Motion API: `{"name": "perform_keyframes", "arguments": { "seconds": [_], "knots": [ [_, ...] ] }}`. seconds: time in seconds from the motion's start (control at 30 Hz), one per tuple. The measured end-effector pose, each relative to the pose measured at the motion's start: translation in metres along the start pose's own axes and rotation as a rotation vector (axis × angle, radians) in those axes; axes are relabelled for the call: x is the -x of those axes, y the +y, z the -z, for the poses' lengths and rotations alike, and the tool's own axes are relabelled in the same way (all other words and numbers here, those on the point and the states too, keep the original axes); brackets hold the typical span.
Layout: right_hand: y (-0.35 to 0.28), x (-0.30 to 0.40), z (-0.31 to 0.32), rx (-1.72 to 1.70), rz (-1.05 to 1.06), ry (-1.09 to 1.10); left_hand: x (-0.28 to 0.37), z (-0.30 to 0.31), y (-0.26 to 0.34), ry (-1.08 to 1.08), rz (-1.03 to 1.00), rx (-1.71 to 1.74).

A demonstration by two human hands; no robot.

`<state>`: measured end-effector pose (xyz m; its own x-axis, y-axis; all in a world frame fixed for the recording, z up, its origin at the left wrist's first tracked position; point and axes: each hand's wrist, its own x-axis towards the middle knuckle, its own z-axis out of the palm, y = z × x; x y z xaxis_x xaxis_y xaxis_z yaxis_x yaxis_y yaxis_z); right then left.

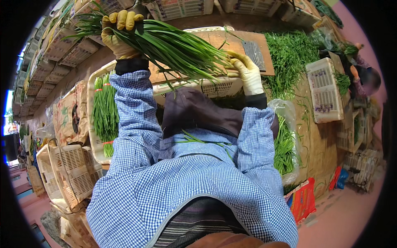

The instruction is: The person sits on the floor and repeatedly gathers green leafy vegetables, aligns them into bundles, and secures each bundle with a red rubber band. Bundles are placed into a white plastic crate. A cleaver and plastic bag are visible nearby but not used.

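Note:
My left hand [122, 34], in a yellow-stained work glove, is closed around a thick bunch of long green leaves that look like garlic chives [176, 46]. The bunch slants down to the right above a wooden board [214, 40]. At its leaf tips is my right hand [243, 69], gloved too, its fingers apart; whether they touch the tips is unclear. A stack of thin dark strips [253, 55] lies on the board beside that hand. Loose leaves [198, 141] rest on my blue checked smock [192, 173].
Banded chive bundles [106, 114] fill a white crate [93, 139] at left. Loose greens [288, 59] heap at right, above a plastic bag of chives [283, 145]. Empty crates [69, 173] stand lower left. Another person [361, 77] sits far right behind a crate [325, 90].

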<state>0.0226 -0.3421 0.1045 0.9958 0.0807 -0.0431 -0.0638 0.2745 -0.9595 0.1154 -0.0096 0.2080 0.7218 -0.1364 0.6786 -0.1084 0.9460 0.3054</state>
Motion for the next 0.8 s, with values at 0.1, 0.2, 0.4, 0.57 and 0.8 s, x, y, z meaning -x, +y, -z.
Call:
{"name": "perform_keyframes", "arguments": {
  "seconds": [0.1,0.2,0.4,0.57,0.8],
  "knots": [
    [-0.012,-0.005,-0.014,0.164,-0.06,-0.028,0.0,-0.003,-0.006,-0.014,0.0,0.006],
    [0.003,-0.012,-0.016,0.432,0.066,0.035,0.0,-0.011,-0.01,-0.019,0.008,-0.03],
    [0.053,-0.001,0.034,0.023,-0.21,0.188,0.002,0.004,-0.003,-0.105,0.024,0.037],
    [0.03,0.023,0.023,-0.05,-0.253,-0.025,-0.002,-0.004,-0.006,-0.12,-0.026,-0.051],
    [0.023,0.023,-0.029,0.167,-0.107,0.041,-0.002,-0.024,-0.02,-0.013,-0.122,-0.145]
  ]
}}
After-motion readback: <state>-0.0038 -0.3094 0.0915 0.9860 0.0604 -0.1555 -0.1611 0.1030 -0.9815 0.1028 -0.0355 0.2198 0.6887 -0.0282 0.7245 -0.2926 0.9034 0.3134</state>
